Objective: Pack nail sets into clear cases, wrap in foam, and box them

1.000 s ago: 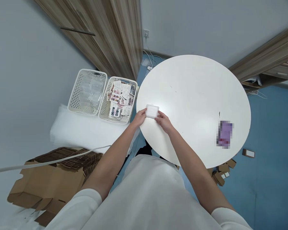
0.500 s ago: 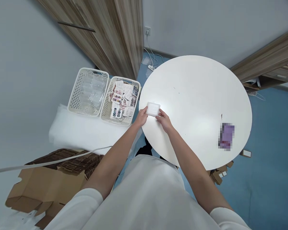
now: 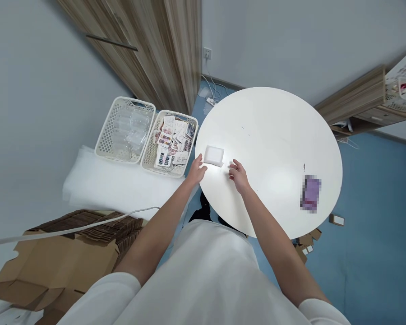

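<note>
A small white rectangular packet, apparently wrapped in foam sheet, lies on the round white table near its left edge. A small flap sticks out at its lower right corner. Just left of and below the packet is my left hand, fingers apart, holding nothing. On the other side my right hand hovers over the tabletop with loosely bent, parted fingers and nothing in them. A gap shows between it and the packet.
Left of the table stand a basket of cards with press-on nails and a basket of clear plastic pieces. Both rest by white foam sheets. Flattened cardboard boxes lie lower left. A blurred purple object is on the table's right.
Both hands have let go of the white packet, which now lies on the table. My right hand has drawn away to the right, my left slightly down. The view has shifted a little.
</note>
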`<state>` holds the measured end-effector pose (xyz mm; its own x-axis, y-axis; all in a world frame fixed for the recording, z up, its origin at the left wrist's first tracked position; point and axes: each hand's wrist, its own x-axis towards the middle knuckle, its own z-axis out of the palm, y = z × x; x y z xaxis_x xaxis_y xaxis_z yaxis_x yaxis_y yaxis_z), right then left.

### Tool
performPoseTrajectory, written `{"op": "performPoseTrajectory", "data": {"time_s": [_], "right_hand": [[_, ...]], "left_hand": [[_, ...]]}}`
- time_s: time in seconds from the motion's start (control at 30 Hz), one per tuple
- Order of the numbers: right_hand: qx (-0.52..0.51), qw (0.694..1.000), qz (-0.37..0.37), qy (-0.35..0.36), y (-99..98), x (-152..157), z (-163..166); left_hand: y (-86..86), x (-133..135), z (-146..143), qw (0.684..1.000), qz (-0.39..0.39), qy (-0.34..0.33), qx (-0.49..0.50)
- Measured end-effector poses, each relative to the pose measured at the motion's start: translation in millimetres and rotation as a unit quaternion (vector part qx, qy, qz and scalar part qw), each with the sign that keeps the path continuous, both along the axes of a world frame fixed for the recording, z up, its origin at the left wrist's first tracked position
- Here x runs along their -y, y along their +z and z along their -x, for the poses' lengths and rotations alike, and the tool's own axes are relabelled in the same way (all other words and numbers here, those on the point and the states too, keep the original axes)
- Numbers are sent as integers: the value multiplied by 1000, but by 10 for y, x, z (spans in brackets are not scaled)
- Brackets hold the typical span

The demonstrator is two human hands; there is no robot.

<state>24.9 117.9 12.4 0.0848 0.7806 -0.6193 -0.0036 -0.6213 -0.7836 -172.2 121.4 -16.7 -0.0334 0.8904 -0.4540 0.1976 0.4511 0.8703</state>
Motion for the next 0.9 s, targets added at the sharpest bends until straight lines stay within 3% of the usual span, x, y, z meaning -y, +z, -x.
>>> {"op": "performPoseTrajectory", "data": {"time_s": [0.17,0.4,0.57,0.73,0.9], "right_hand": [[29,999,8,16,19,321,-224],[91,988,-40,116,-84,696,-429],[63,977,-98,180,-8,771,-432],[39,945,-131,296,32,855,-447],[19,906,-153,394,-19,1007,-98]], "left_hand": [[120,287,-40,1000,-18,12,3],[230,896,-144,1000,3,-7,-28],[306,1387,-168,997,-5,53,-63],[444,1948,-284,981,-11,157,-114],[581,2538,-319,960,-1,228,-164]]}}
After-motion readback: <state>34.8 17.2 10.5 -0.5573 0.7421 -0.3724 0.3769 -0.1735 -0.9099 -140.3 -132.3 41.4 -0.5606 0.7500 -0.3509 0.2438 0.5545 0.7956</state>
